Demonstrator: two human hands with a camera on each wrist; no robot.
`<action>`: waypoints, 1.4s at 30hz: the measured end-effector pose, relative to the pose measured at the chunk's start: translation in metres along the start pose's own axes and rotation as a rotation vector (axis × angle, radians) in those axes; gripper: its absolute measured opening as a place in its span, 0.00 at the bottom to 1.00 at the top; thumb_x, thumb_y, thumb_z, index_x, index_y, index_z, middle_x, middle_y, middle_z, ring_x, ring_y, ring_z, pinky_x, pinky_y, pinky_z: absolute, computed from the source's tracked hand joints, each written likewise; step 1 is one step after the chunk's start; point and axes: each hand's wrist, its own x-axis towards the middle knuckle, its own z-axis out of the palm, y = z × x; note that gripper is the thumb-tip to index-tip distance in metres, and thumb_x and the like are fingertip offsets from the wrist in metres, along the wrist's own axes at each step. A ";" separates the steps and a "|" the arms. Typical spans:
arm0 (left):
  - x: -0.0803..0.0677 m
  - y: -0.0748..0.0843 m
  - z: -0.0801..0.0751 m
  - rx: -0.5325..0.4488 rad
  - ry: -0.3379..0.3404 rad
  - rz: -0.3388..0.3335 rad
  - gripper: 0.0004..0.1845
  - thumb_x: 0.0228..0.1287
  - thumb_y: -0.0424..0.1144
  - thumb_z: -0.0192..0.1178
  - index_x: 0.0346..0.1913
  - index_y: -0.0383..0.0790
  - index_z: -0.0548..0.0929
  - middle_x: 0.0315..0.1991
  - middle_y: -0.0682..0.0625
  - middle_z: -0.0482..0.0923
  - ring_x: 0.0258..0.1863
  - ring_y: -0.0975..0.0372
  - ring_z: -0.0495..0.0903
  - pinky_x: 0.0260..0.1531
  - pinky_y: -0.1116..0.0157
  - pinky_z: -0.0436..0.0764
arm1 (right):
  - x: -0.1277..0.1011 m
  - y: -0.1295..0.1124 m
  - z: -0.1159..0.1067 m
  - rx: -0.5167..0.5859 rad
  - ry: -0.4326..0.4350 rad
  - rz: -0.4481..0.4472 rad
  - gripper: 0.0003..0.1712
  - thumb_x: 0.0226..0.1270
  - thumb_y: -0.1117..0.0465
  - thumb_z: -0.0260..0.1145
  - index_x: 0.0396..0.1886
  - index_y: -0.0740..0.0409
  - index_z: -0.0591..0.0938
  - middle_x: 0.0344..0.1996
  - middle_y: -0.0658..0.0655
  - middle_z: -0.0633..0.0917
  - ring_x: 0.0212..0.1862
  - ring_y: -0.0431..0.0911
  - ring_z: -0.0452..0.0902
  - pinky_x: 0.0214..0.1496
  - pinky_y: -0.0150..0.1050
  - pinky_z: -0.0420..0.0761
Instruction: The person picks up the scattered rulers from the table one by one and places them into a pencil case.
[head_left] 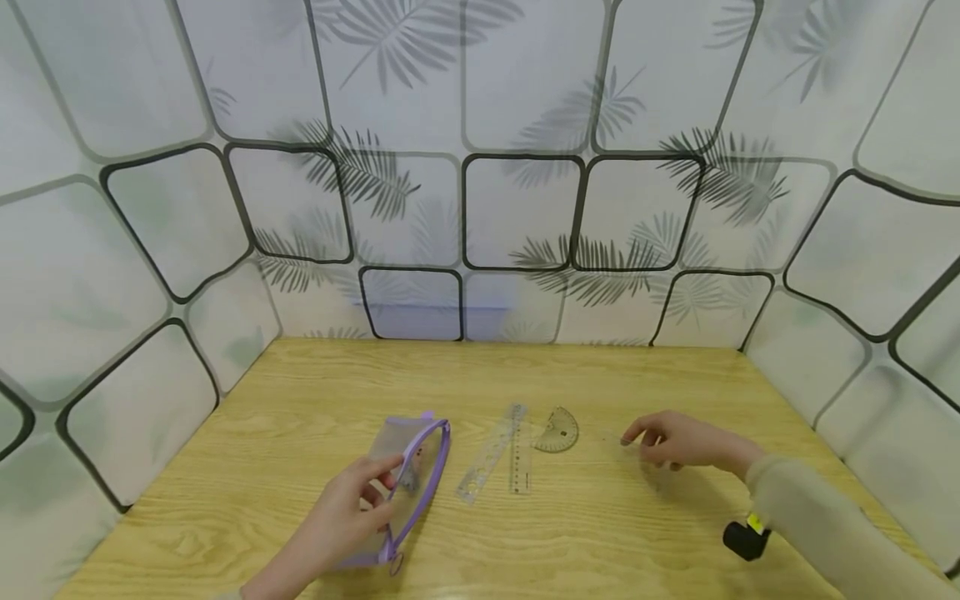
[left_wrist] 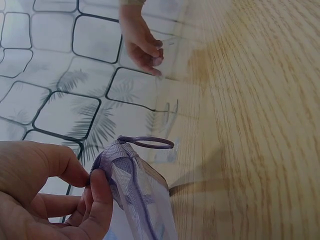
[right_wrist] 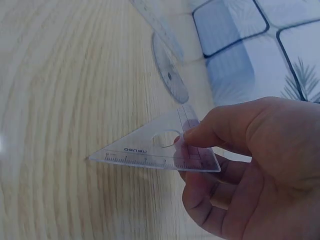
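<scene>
My left hand pinches the edge of a see-through pencil pouch with purple trim. Its zip is open, and a purple ring pull hangs at one end. Between the thumb and fingers of my right hand is a clear set square with a round cutout and a printed scale. The set square barely shows in the head view. Left of that hand, a clear protractor lies on the table beside two clear rulers, whose upper ends overlap.
The wood-grain table is bounded at the back and sides by a patterned curtain with leaves and dark outlines. A black object with a yellow part appears by the right sleeve.
</scene>
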 end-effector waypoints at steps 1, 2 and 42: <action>0.000 0.000 0.000 -0.002 0.001 -0.001 0.30 0.53 0.21 0.60 0.63 0.23 0.73 0.40 0.44 0.75 0.28 0.69 0.75 0.24 0.75 0.83 | 0.000 -0.003 0.002 -0.002 0.001 -0.006 0.20 0.71 0.64 0.58 0.60 0.64 0.78 0.38 0.60 0.81 0.27 0.41 0.69 0.23 0.34 0.70; 0.000 0.000 0.000 -0.002 0.002 -0.001 0.30 0.53 0.21 0.60 0.63 0.23 0.73 0.40 0.44 0.75 0.28 0.69 0.75 0.24 0.74 0.83 | 0.001 -0.005 0.004 -0.007 0.002 -0.013 0.20 0.71 0.64 0.58 0.60 0.64 0.78 0.38 0.60 0.81 0.27 0.41 0.69 0.22 0.34 0.70; -0.001 0.002 -0.001 -0.010 -0.002 -0.032 0.30 0.54 0.22 0.60 0.64 0.24 0.73 0.42 0.42 0.75 0.28 0.68 0.75 0.23 0.74 0.83 | 0.031 -0.078 0.053 0.167 0.010 -0.071 0.22 0.64 0.72 0.60 0.58 0.71 0.77 0.35 0.61 0.82 0.33 0.46 0.79 0.35 0.41 0.87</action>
